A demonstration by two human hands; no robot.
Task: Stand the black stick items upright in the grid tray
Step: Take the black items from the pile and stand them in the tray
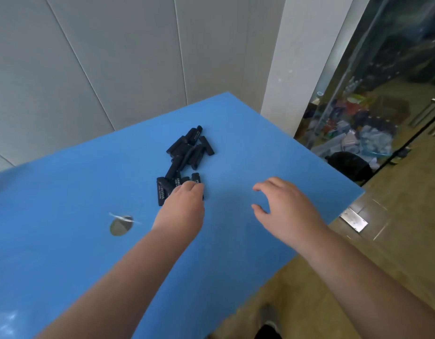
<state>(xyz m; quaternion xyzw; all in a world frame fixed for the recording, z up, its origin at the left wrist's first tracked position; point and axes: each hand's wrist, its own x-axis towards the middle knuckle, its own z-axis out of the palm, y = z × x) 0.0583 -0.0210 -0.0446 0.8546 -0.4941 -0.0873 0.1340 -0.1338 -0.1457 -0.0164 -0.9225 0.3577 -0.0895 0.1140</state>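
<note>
A loose pile of several black stick items [189,149] lies flat on the blue table top [260,148], some with white lettering. My left hand [183,204] reaches onto the near end of the pile, its fingers curled over the nearest sticks [162,192]; the fingertips are hidden, so the hold itself does not show. My right hand [282,204] hovers over bare table to the right of the pile, fingers spread and loosely bent, holding nothing. No grid tray is in view.
A round hole [120,225] with a torn white edge sits in the table top left of my left forearm. The table's right edge [334,211] drops to a wooden floor. A grey panel wall, a white pillar and a glass partition stand behind.
</note>
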